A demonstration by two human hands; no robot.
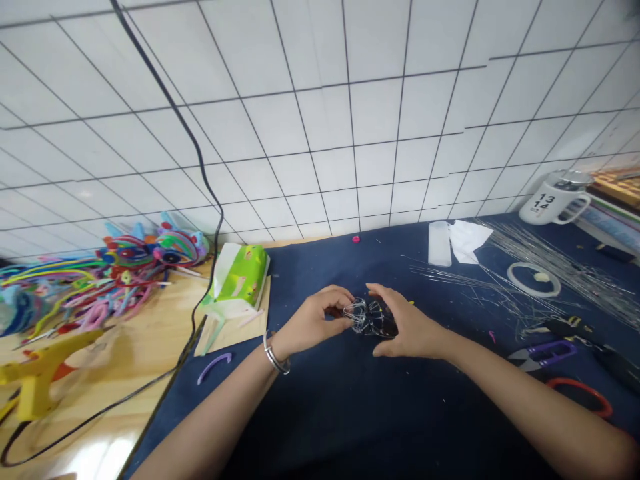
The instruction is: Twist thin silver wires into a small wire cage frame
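A small silvery wire frame (361,316) with a round, cage-like shape sits between both hands over the dark blue cloth (320,407). My left hand (320,316) pinches its left end between thumb and fingers; a metal bracelet circles that wrist. Around the frame's darker right part, my right hand (407,325) curves with thumb and fingers spread apart. Whether the right palm touches the wire is hard to see.
Left: yellow glue gun (43,377), colourful pipe cleaners (95,293), green tissue pack (243,273), purple piece (214,365), black cable (200,157). Right: wires (565,267), purple-handled snips (545,353), pliers (570,327), red-orange handle (583,393), wire coil (534,280), white mug (553,199).
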